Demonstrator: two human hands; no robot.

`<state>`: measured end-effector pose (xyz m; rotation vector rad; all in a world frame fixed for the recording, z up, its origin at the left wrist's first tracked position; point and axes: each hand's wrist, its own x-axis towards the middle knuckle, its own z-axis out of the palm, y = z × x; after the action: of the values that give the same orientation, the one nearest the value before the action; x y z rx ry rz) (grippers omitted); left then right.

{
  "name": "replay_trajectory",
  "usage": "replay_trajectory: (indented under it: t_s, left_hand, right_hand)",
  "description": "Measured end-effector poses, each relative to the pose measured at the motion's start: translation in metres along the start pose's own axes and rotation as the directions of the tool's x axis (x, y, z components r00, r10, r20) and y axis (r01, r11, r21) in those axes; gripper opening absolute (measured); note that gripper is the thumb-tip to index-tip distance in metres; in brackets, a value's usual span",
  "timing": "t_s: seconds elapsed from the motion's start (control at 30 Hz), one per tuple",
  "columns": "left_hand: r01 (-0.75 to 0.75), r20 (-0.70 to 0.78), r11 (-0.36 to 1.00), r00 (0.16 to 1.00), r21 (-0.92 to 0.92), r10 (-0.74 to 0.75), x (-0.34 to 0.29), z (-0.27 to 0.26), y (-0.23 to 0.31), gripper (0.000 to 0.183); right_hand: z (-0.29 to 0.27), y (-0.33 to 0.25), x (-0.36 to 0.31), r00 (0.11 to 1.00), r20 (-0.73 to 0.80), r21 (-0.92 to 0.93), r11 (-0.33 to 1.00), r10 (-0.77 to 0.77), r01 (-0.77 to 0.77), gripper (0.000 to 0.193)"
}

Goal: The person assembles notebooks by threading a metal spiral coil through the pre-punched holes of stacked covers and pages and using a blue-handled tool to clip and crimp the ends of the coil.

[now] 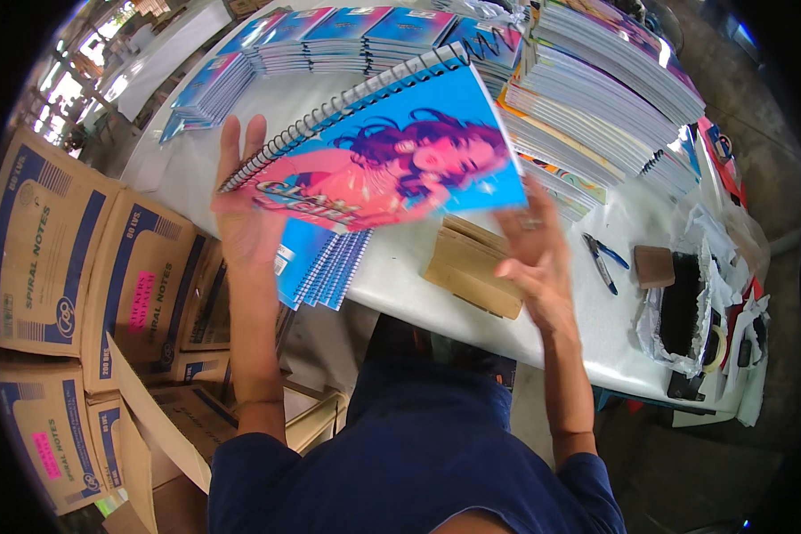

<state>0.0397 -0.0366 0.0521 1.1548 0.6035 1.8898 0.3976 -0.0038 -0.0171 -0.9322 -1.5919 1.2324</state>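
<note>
A spiral notebook with a bright illustrated cover is aloft at twelve o'clock, tilted above the white counter.
The left grip, at ten o'clock, has fingers upright beside the coiled edge; the notebook hides much of it, so I cannot tell how firmly it holds. The right grip, at three, is spread, thumb apart, near the notebook's lower corner, with brown cardboard at its nine o'clock and pliers at its three.
</note>
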Motion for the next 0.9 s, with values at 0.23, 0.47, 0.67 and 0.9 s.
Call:
replay_trajectory:
  t_s: [0.23, 0.47, 0.67, 0.9]
  left_hand:
    - [0.102, 0.254, 0.982, 0.957, 0.16, -0.141, 0.027, -0.043, 0.002, 0.078]
    - [0.532, 0.001, 0.508, 0.69, 0.678, -0.724, 0.032, -0.168, 0.015, 0.086]
    - [-0.051, 0.143, 0.168, 0.789, 0.984, -0.598, 0.027, -0.154, -0.011, 0.092]
    - [-0.57, 0.389, -0.19, 0.732, 0.799, -0.559, 0.046, 0.036, -0.155, 0.08]
  right_hand:
    - [0.116, -0.081, 0.049, 0.66, 0.154, -0.114, 0.65, -0.736, 0.751, 0.054]
    - [0.209, -0.022, 0.043, 0.683, 0.642, -0.601, 0.325, -0.348, 0.73, 0.06]
    - [0.18, -0.017, 0.026, 0.714, 0.635, -0.559, 0.462, -0.295, 0.688, 0.065]
    - [0.079, -0.101, 0.02, 0.644, 0.764, -0.433, 0.76, 0.024, 0.485, 0.044]
